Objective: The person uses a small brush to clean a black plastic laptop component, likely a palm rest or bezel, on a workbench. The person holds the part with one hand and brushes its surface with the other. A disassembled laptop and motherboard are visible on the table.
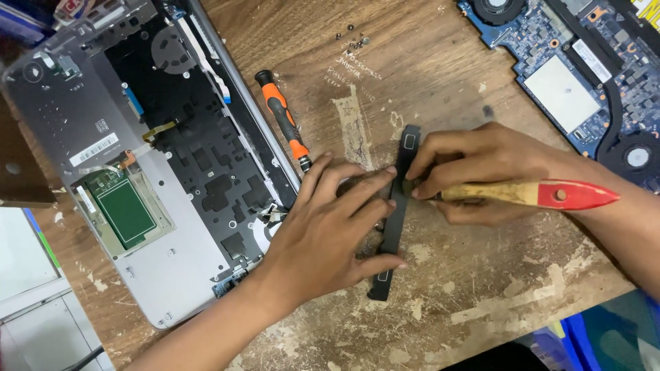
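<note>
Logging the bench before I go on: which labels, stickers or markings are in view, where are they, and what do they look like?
White sticker: open laptop base, left; slanted rectangle.
Small black label: just above it.
White chalk marks: wooden table, top centre.
Yellow label: top right corner, cut off.

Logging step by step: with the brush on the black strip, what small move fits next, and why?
Probably a short brush stroke along the black strip. The left hand pins the strip flat on the table, and the right hand holds the brush against its upper part.
</note>
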